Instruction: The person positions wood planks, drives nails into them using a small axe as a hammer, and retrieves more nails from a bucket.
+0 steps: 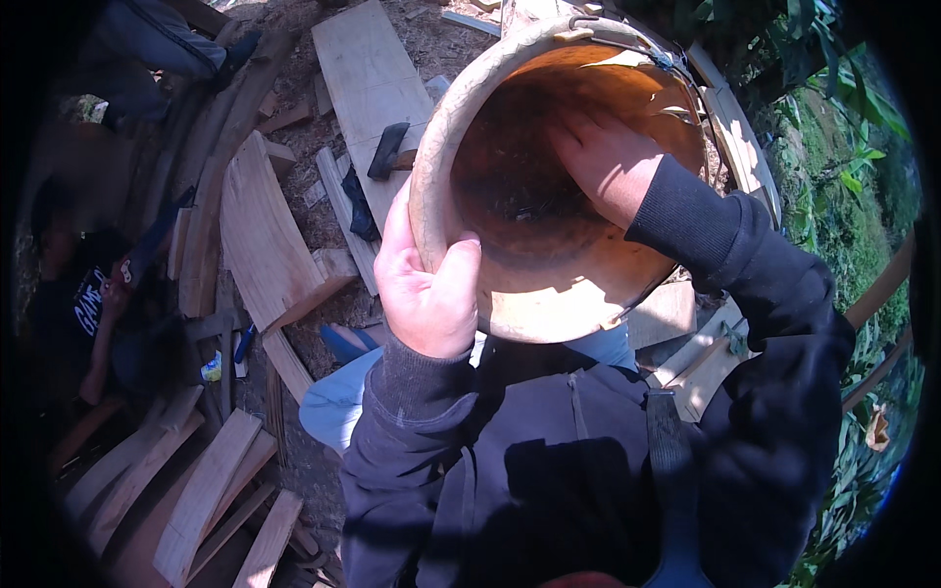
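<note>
A round hollow vessel (431, 162) with a pale, thick rim sits tilted above the person's lap, its mouth facing up toward the camera and its orange-brown inside partly lit. The left hand (431, 289) grasps the rim at its near left side, thumb over the edge. The right hand (613, 167) reaches into the vessel near the far right wall; its fingertips sink into shadow — whether they hold anything, I cannot tell.

The vessel itself hides much of the ground ahead and part of the legs. Wood crowds the left: a broad flat board (368, 59) runs away from the vessel, with a small black object (387, 150) lying at its near end, and a crumpled dark scrap (359, 206) rests on a narrow strip beside it. A wide curved plank (265, 235) lies further left, and several curved staves (206, 495) spread across the lower left. Beyond them, in shade, a co-worker (74, 284) holds a long-bladed tool (162, 233); another person's leg (172, 44) shows at the upper left. More timber (662, 314) lies just right of the vessel, and leafy plants (853, 127) close off the right edge.
</note>
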`<state>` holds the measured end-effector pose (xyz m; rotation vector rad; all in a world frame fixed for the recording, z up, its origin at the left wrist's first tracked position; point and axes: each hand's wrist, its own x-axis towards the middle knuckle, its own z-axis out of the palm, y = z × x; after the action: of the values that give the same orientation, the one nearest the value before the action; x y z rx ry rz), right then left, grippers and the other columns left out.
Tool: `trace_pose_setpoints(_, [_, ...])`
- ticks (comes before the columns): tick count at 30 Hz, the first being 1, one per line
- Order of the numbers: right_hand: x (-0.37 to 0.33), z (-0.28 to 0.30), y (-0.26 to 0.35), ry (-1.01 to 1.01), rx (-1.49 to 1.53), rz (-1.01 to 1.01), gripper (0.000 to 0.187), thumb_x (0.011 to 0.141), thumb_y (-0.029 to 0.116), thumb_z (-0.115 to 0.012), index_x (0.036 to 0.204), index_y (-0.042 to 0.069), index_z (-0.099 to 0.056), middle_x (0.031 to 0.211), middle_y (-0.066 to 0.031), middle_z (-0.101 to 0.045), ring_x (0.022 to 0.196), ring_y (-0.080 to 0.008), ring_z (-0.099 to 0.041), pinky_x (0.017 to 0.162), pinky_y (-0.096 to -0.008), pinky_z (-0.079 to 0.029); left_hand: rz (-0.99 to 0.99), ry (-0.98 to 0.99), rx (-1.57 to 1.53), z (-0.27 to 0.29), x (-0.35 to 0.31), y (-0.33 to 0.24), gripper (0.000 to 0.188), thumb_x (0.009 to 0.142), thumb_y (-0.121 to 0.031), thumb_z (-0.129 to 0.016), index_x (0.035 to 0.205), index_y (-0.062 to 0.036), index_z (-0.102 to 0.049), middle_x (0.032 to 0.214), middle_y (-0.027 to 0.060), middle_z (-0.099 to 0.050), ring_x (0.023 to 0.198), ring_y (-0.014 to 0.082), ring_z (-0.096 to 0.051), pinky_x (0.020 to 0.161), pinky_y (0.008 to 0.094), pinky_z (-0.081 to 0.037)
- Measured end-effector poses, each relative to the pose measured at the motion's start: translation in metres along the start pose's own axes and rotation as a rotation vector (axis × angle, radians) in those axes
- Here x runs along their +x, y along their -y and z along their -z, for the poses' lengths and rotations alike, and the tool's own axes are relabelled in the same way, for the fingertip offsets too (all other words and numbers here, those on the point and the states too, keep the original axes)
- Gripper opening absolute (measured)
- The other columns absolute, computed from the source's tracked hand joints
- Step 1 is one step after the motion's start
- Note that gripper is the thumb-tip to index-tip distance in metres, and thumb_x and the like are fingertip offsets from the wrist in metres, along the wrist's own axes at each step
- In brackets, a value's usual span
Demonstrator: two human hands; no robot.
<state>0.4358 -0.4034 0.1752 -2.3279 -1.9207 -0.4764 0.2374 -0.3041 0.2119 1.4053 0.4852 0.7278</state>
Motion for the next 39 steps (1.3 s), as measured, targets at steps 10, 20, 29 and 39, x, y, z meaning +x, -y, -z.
trace_pose_setpoints(10, [-0.004, 0.004, -0.023, 0.379, 0.213, -0.088, 0.035, 0.074, -0.002, -0.059, 0.107, 0.008, -0.062, 0.089, -0.0181, -0.064, 0.085, -0.0354, -0.063, 0.077, -0.0414, -0.052, 0.002, 0.029, 0.025, -0.008, 0.0, -0.001, 0.057, 0.075, 0.002, -0.049, 0.131, 0.0056, -0.042, 0.119, 0.0086, -0.053, 0.109, 0.0161, -0.051, 0.099, 0.0296, -0.037])
trace_pose_setpoints(20, [-0.011, -0.021, -0.007, 0.643, 0.13, 0.067, 0.03, 0.073, 0.005, -0.059, 0.103, 0.006, -0.063, 0.099, -0.0156, -0.061, 0.093, -0.0327, -0.062, 0.081, -0.04, -0.051, -0.051, 0.058, 0.082, -0.014, 0.002, 0.003, 0.06, 0.071, 0.003, -0.046, 0.13, 0.0072, -0.043, 0.124, 0.0127, -0.052, 0.117, 0.0184, -0.048, 0.102, 0.0296, -0.033])
trace_pose_setpoints(29, [-0.015, -0.03, -0.008, 0.609, 0.132, 0.116, 0.032, 0.069, 0.008, -0.063, 0.101, 0.005, -0.063, 0.102, -0.0149, -0.06, 0.094, -0.0316, -0.061, 0.08, -0.0392, -0.052, -0.074, 0.036, 0.123, -0.012, 0.007, 0.006, 0.056, 0.071, 0.002, -0.049, 0.127, 0.0054, -0.046, 0.116, 0.0114, -0.056, 0.109, 0.0189, -0.054, 0.098, 0.0303, -0.038])
trace_pose_setpoints(39, [0.004, 0.003, -0.02, 0.754, 0.292, -0.055, 0.012, 0.081, 0.017, -0.059, 0.081, 0.009, -0.068, 0.078, -0.0149, -0.065, 0.079, -0.0312, -0.064, 0.073, -0.0399, -0.051, 0.038, 0.031, 0.072, -0.011, 0.009, -0.002, 0.057, 0.069, 0.003, -0.046, 0.126, 0.0064, -0.046, 0.12, 0.0119, -0.052, 0.113, 0.0183, -0.049, 0.1, 0.0293, -0.035])
